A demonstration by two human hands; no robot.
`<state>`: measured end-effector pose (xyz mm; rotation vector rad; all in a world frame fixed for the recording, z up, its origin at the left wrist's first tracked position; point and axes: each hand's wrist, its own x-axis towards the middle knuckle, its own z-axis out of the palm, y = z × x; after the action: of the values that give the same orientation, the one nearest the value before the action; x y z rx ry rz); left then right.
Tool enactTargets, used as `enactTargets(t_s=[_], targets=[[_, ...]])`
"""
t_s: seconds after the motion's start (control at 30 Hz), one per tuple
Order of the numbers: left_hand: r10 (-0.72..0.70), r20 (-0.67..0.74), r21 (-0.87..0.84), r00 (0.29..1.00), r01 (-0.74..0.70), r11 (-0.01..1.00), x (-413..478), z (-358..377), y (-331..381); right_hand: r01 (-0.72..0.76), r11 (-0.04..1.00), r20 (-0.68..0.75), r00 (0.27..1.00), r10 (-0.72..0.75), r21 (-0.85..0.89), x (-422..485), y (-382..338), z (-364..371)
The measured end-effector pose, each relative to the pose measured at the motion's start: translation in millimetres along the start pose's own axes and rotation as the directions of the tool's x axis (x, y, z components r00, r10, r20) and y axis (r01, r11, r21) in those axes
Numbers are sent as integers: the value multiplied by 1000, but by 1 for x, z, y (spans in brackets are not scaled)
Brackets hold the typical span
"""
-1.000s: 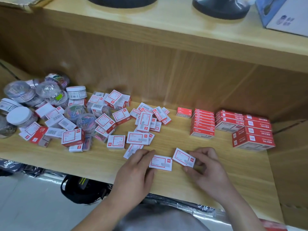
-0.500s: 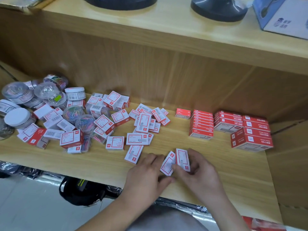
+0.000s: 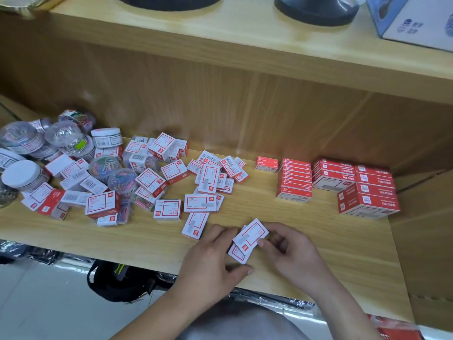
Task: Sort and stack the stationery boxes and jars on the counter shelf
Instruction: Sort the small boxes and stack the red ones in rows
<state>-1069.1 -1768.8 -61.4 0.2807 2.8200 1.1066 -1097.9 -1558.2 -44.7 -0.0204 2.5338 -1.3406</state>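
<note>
Two small white-and-red staple boxes lie one on the other near the shelf's front edge. My right hand (image 3: 291,251) pinches the upper box (image 3: 251,233) and my left hand (image 3: 213,256) holds the lower box (image 3: 237,253). Another flat box (image 3: 195,225) lies just left of my left hand. Several loose boxes (image 3: 213,177) are scattered mid-shelf. Clear jars of paper clips (image 3: 66,136) and white-lidded jars (image 3: 22,174) crowd the left. Neat stacks of red boxes (image 3: 294,179) and larger red boxes (image 3: 367,192) stand at the right.
The wooden shelf (image 3: 318,236) has a back wall and a board overhead carrying two dark round bases (image 3: 316,11) and a blue-and-white carton (image 3: 416,18). A black bag (image 3: 117,280) sits on the floor below the front edge.
The two boxes lay flat and apart on the shelf. Both hands lifted them, brought them together, and now one lies over the other between my hands.
</note>
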Motion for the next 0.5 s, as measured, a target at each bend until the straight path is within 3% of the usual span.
enactTargets(t_s=[0.27, 0.4, 0.5], targets=[[8, -37, -189, 999, -14, 982, 0, -2, -8, -54, 992, -55, 997, 61, 114, -3, -5, 8], [-47, -46, -307, 998, 30, 951, 1, 1, -16, -68, 906, -146, 979, 141, 417, -7, -15, -3], [-77, -60, -394, 995, 48, 918, -2, 6, -20, -2, 911, -106, 993, 50, 412, -4, -18, -18]])
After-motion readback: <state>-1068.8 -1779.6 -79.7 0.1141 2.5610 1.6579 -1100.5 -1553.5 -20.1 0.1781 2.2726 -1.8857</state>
